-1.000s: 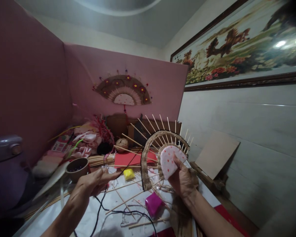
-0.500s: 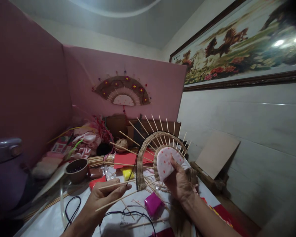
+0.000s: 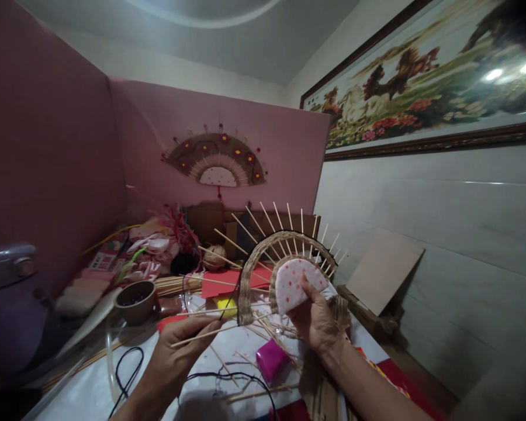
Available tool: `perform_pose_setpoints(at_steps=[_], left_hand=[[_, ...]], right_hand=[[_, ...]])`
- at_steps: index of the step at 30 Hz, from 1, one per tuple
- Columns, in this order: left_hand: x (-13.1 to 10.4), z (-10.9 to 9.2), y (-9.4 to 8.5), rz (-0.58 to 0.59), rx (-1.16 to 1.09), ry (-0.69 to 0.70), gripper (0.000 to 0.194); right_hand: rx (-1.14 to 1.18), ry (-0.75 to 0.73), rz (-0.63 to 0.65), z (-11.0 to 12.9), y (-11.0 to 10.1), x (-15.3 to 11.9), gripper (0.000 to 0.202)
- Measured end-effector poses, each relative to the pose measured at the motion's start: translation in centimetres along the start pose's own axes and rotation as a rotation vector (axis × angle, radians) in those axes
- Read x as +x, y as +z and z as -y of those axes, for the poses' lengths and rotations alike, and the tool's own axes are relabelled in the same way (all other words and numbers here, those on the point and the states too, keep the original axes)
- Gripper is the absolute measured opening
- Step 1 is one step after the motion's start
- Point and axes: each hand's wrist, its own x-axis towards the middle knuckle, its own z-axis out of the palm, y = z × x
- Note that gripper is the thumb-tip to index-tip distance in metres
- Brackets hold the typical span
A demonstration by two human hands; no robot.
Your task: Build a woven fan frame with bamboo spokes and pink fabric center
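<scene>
My right hand [image 3: 318, 321] grips a half-made fan by its white half-round centre [image 3: 296, 283] with red and orange spots, thumb on the front. Thin wooden sticks radiate outward from this centre. Twine bands [image 3: 245, 292] are woven across them in two arcs, and a black cord edges the outer one. At the fan's left end, my left hand [image 3: 186, 342] is closed, thumb and forefinger pinching the black cord [image 3: 230, 299]. Two of the lowest sticks pass across its fingers. The fingers behind the fan's centre are hidden.
A finished fan [image 3: 219, 158] hangs on the pink board. On the table are a brown pot [image 3: 135, 303], a twine ball [image 3: 214, 257], red paper [image 3: 214, 283], a purple packet [image 3: 272, 359], loose sticks and black cord [image 3: 129, 371]. Cardboard [image 3: 383, 272] leans at the right wall.
The fan has turned slightly, its left end rising and its sticks shifting round to the right. My left hand has moved up and a little left, still pinching the cord.
</scene>
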Motion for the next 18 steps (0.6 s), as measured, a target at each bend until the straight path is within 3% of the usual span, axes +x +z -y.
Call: perform_pose_setpoints(at_steps=[4, 10, 14, 16, 18], left_hand=[[0.4, 0.3, -0.8, -0.078, 0.035, 0.113, 0.017], [1.1, -0.2, -2.3, 0.063, -0.111, -0.1, 0.026], [1.5, 0.5, -3.3, 0.024, -0.065, -0.099, 0.03], [1.5, 0.6, -3.7, 0.001, 0.109, 0.009, 0.031], [1.5, 0.7, -4.0, -0.027, 0.387, 0.259, 0.028]], right_hand=[[-0.023, -0.034, -0.02, 0.2, -0.1, 0.4, 0.025], [-0.007, -0.062, -0.04, 0.8, -0.3, 1.0, 0.03], [-0.023, -0.1, -0.044, 0.9, -0.5, 1.3, 0.031], [-0.04, -0.118, -0.033, 0.9, -0.5, 1.4, 0.031], [-0.045, -0.133, -0.035, 0.9, -0.4, 1.4, 0.033]])
